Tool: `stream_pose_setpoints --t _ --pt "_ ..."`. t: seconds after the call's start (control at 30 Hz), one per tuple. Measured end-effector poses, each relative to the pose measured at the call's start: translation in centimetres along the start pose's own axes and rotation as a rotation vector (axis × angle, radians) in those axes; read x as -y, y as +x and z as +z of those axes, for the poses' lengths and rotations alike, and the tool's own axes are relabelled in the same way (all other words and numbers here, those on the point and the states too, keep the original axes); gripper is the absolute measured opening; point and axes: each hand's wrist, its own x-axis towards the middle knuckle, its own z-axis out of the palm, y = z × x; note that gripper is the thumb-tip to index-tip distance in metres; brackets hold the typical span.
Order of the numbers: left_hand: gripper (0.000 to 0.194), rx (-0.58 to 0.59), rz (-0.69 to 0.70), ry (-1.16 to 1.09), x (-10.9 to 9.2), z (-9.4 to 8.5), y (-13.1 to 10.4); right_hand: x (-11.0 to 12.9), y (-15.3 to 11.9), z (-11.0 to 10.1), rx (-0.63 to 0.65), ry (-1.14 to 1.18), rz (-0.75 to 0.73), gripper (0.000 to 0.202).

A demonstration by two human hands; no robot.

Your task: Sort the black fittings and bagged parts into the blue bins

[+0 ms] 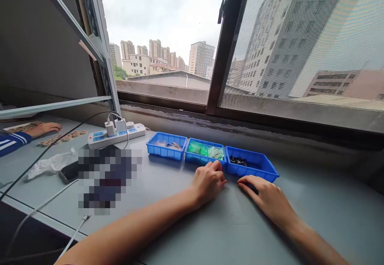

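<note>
Three blue plastic bins stand in a row along the window side of the table. My left hand (209, 180) is in front of the middle bin (204, 161), its fingers curled in and the fingertips close to the tabletop. Whatever it may hold is hidden. Just in front of the right bin (255, 172), my right hand (265, 195) has its thumb and fingers drawn together near the table; I cannot make out anything between them. Small black parts (239, 161) lie in the right bin. Green and clear plastic packets (199, 148) fill the middle one. The left bin (165, 151) contains small clear bags (169, 145).
A white power strip (117, 135) with plugs and cables sits left of the bins. Nearby lie a phone (69, 172), crumpled clear plastic (54, 164) and a blurred-out patch. At far left, another person's hand (45, 129) rests near small wooden pieces (66, 137).
</note>
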Motion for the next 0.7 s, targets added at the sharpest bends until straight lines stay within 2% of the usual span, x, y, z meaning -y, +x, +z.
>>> stream_pose_setpoints --t 0.3,0.7 --pt "0.013 -0.007 0.006 -0.017 0.03 0.04 0.1 -0.04 0.09 0.09 0.003 0.031 -0.003 0.027" --pt "0.021 -0.004 -0.006 -0.019 -0.09 -0.26 -0.05 -0.07 0.09 0.19 0.001 0.035 -0.012 0.023"
